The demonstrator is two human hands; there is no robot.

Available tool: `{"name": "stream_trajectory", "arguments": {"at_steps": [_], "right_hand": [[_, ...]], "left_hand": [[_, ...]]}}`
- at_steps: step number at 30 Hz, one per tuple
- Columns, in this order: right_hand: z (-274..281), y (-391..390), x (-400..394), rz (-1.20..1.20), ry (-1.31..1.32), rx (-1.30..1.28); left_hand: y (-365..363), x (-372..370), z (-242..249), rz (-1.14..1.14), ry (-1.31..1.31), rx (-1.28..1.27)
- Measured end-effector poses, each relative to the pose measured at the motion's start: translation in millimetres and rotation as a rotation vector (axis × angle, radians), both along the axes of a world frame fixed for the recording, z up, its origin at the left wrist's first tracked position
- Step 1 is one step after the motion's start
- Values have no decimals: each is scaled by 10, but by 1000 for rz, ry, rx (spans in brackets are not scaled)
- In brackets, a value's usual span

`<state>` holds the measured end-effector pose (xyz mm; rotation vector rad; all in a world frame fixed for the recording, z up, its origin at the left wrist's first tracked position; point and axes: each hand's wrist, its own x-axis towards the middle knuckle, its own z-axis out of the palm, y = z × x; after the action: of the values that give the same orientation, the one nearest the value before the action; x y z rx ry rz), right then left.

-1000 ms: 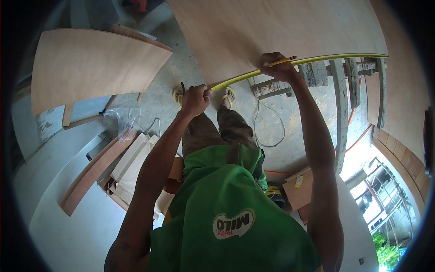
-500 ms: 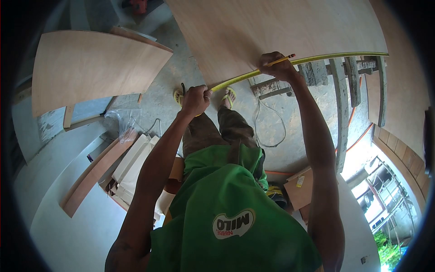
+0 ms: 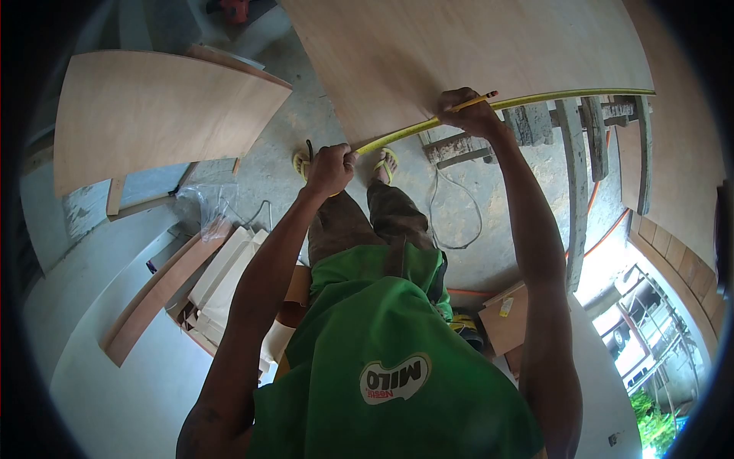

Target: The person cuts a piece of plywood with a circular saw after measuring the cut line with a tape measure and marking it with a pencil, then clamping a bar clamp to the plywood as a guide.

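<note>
A yellow tape measure runs along the near edge of a large plywood sheet. My left hand is closed at the tape's left end, by the sheet's corner; the tape case, if there, is hidden by the fingers. My right hand rests at the sheet's edge on the tape, its fingers closed round a yellow pencil whose reddish end points up and right.
Wooden supports stand under the sheet's right part. Another plywood piece lies at the left. A grey cable loops on the concrete floor. Clear plastic and boxes are at lower left.
</note>
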<state>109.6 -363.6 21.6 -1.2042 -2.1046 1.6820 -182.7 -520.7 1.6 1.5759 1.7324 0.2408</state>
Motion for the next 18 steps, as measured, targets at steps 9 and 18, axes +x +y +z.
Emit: {"name": "stream_trajectory", "arguments": {"at_steps": [9,18], "right_hand": [[-4,-3,9,-4,16,-6],[-39,-20,12,-15,-13,42]], "left_hand": [[19,-4,48,-10,15,-37],[9,0,27,-3,4,-33]]}}
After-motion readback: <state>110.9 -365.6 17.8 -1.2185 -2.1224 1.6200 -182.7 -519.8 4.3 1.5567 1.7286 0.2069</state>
